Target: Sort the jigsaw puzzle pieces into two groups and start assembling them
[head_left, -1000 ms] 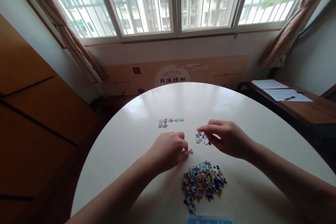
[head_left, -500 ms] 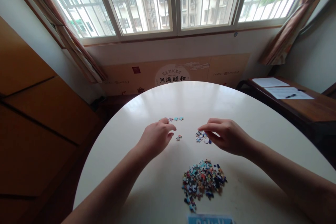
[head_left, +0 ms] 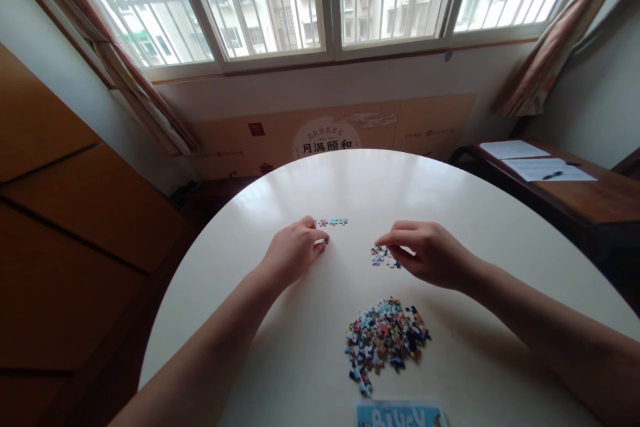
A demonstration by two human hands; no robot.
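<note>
My left hand (head_left: 296,248) is closed in a pinch, with a small jigsaw puzzle piece (head_left: 326,240) at its fingertips, just below a short row of puzzle pieces (head_left: 334,221). The left end of that row is hidden behind my fingers. My right hand (head_left: 425,250) hovers over or rests at a small group of blue and white puzzle pieces (head_left: 381,257), its index finger stretched out and its thumb apart below. My right fingers cover part of that group. Nearer to me lies a large heap of multicoloured puzzle pieces (head_left: 387,337).
Everything lies on a round white table (head_left: 250,360). A blue box (head_left: 400,415) is at the near edge of view. To the right stands a wooden side table (head_left: 605,197) with papers (head_left: 545,169) and a pen (head_left: 553,175). A wooden cabinet (head_left: 90,213) is left.
My left hand has taken hold of the single puzzle piece that lay beside its thumb and drawn it up and left toward the row. My right hand has hardly moved.
</note>
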